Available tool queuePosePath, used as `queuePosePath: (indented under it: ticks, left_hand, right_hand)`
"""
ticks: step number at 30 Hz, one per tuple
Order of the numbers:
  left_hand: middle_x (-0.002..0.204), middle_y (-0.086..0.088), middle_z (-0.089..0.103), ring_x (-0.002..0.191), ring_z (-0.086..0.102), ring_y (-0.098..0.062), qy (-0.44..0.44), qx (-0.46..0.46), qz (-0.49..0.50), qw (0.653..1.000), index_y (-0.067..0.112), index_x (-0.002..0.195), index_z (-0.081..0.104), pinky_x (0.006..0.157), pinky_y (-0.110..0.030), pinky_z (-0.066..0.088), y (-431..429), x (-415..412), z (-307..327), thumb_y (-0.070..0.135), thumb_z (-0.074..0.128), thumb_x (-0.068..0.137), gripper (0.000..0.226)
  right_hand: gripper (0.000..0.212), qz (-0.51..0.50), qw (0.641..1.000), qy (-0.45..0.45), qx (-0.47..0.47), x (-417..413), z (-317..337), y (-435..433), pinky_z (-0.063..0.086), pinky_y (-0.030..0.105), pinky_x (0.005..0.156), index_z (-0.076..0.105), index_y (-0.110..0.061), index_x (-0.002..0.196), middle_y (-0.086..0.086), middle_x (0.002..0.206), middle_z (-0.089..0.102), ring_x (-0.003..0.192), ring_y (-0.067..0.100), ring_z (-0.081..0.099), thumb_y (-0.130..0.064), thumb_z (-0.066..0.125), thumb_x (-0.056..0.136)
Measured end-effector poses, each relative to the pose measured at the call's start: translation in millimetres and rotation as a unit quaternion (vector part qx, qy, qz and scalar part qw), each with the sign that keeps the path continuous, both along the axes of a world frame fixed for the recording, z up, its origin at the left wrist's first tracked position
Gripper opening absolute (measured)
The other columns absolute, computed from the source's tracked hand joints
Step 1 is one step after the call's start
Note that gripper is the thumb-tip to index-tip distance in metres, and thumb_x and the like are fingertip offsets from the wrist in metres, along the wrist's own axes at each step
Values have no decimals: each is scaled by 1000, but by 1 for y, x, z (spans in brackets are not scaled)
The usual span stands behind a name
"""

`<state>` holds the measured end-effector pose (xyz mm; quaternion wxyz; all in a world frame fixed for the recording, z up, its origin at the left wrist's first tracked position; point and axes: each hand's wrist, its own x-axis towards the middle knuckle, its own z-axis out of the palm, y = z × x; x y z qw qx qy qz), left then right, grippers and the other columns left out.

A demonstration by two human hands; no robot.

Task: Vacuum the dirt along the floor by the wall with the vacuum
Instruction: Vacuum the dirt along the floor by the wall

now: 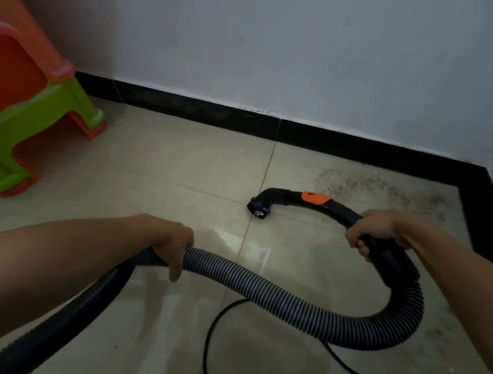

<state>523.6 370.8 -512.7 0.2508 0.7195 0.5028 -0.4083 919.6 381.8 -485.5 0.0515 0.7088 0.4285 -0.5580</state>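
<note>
Right hand [374,228] clamped on handle [340,210]; left hand [173,240] curled over hose [260,291]. Dirt [381,185] lies right of nozzle [257,210], toward wall [308,59].

Orange and green plastic stools [48,109], stacked, stand well off to the left of your left hand [173,240].

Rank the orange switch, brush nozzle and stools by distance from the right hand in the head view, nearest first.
1. The orange switch, on the wand just ahead of the right hand.
2. The brush nozzle, at the wand's tip.
3. The stools, far left.
</note>
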Motion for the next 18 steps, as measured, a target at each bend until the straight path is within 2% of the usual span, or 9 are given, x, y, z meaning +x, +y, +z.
queuePosePath:
  ticks: [4, 8, 11, 14, 18]
  left_hand:
    - [100, 0, 64, 90, 63, -20, 32, -19, -7, 999, 16, 110, 66, 76, -33, 53, -1, 2, 2, 44, 87, 60, 61]
    - [103, -3, 66, 96, 65, -23, 44, 2, -26, 999, 14, 110, 66, 83, -36, 55, 0, 1, 9, 42, 87, 61, 60]
    - [94, -1, 63, 90, 64, -21, 61, -1, -48, 997, 14, 104, 65, 76, -33, 54, 0, -7, 14, 38, 87, 64, 51]
    - [86, 1, 63, 81, 63, -18, 77, 29, -76, 994, 19, 93, 63, 66, -30, 50, 1, -19, 19, 34, 87, 62, 42]
    - [85, 4, 66, 81, 66, -17, 100, 74, -76, 989, 24, 90, 62, 68, -30, 54, 2, -48, 23, 29, 87, 58, 41]
  right_hand:
    - [21, -1, 1000, 3, -20, 14, -1, -10, 53, 32, 58, 54, -6, 54, 14, 56, 52, 48, 22, 52, 2, 64, 70]
    - [22, -13, 1000, -8, 21, 9, -6, -14, 53, 31, 55, 54, -5, 51, 15, 52, 54, 44, 22, 53, 2, 64, 70]
    - [16, 17, 998, 7, 66, -24, -9, -7, 52, 31, 52, 58, -5, 55, 15, 54, 56, 43, 23, 55, 4, 66, 66]
    - [12, 13, 993, 22, 119, -57, -21, -3, 48, 26, 46, 57, -1, 67, 13, 53, 56, 40, 22, 53, 5, 67, 67]
    - [17, -31, 984, 16, 177, -83, -42, -6, 45, 24, 42, 56, 0, 77, 9, 47, 56, 35, 20, 51, 4, 68, 66]
